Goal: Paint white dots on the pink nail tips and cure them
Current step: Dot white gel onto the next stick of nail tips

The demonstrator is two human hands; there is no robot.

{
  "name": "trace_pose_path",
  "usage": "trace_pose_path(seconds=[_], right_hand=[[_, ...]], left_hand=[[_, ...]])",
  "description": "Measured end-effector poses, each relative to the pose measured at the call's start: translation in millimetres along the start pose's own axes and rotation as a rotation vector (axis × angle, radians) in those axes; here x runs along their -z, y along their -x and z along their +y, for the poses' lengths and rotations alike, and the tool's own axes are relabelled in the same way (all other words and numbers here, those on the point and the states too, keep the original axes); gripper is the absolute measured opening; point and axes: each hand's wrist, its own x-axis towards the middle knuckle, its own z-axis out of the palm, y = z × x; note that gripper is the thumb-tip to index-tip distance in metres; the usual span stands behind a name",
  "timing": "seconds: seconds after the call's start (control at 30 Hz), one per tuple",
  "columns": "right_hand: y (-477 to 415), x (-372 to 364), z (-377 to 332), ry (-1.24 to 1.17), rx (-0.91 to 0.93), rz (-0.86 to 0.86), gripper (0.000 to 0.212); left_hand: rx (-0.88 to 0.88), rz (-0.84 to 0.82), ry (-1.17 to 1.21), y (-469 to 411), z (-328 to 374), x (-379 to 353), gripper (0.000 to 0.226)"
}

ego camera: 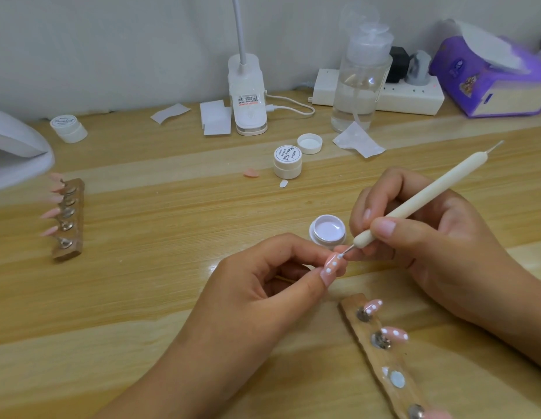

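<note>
We dot a pink nail tip with white paint.

Our left hand (263, 276) pinches the pink nail tip (422, 265) near the front edge of the table (142, 297), and our right hand (420, 237) grips the dotting pen (414, 204) with its point touching the tip. We should press softly, lift straight up, and dip again in the open white paint pot (327, 231) just behind.

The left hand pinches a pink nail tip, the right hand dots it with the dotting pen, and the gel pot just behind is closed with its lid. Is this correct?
Not quite. In the head view the gel pot behind the left hand and right hand stands open, gel showing. The nail tip and dotting pen are as you say.
</note>
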Motion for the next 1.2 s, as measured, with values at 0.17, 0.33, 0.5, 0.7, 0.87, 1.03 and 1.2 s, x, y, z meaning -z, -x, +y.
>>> trace_pose_path(seconds=[0.17,0.33,0.5,0.7,0.87,1.03,1.2], right_hand=[[0.0,0.3,0.2,0.005,-0.002,0.003,0.003],[0.4,0.0,0.3,0.021,0.016,-0.003,0.003],[-0.2,1.3,1.4,0.021,0.019,-0.017,0.004],[0.1,1.4,1.6,0.015,0.029,-0.013,0.004],[0.5,1.1,1.2,0.004,0.018,-0.003,0.003],[0.5,1.7,1.4,-0.006,0.003,-0.002,0.004],[-3.7,5.3,0.8,-0.11,-0.011,0.031,0.005]], left_hand=[[-0.004,-0.01,-0.003,-0.3,-1.3,0.6,0.022],[0.003,-0.003,-0.004,-0.2,0.5,-0.2,0.014],[0.012,0.007,0.009,0.1,1.9,-1.1,0.013],[0.011,0.005,0.014,-0.3,2.4,-0.9,0.013],[0.011,-0.001,0.019,-0.2,2.5,-0.9,0.012],[0.008,0.006,0.006,-0.2,1.9,-0.9,0.012],[0.0,0.008,-0.002,0.0,1.4,-0.6,0.013]])
